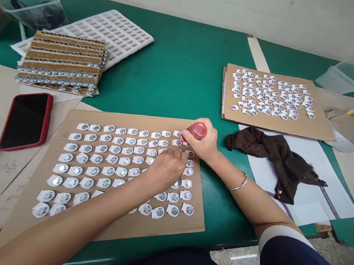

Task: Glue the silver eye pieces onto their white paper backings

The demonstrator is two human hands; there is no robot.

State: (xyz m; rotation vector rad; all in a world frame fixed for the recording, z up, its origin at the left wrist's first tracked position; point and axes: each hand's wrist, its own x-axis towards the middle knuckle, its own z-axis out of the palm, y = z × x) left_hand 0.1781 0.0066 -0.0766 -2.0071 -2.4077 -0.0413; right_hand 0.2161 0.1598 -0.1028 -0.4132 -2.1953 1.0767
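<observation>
My right hand (205,144) is closed around a small red bottle (197,130), its rounded end facing up. The bottle's lower end is hidden by my fingers. Beside it, my left hand (168,167) is curled with its fingers together, low over the cardboard sheet (145,236); what its fingertips hold, if anything, is hidden. Rows of round silvery metal pieces on white tabs (92,171) cover the sheet. Both hands are over the right-hand columns, and my left forearm hides some of the lower rows.
A red-cased phone (26,122) lies at left, below stacked cardboard strips with metal pieces (62,62) and a white slotted tray (120,35). At right are another cardboard sheet (313,124) with smaller tabbed pieces, a dark brown cloth (272,153) and clear plastic containers (347,75).
</observation>
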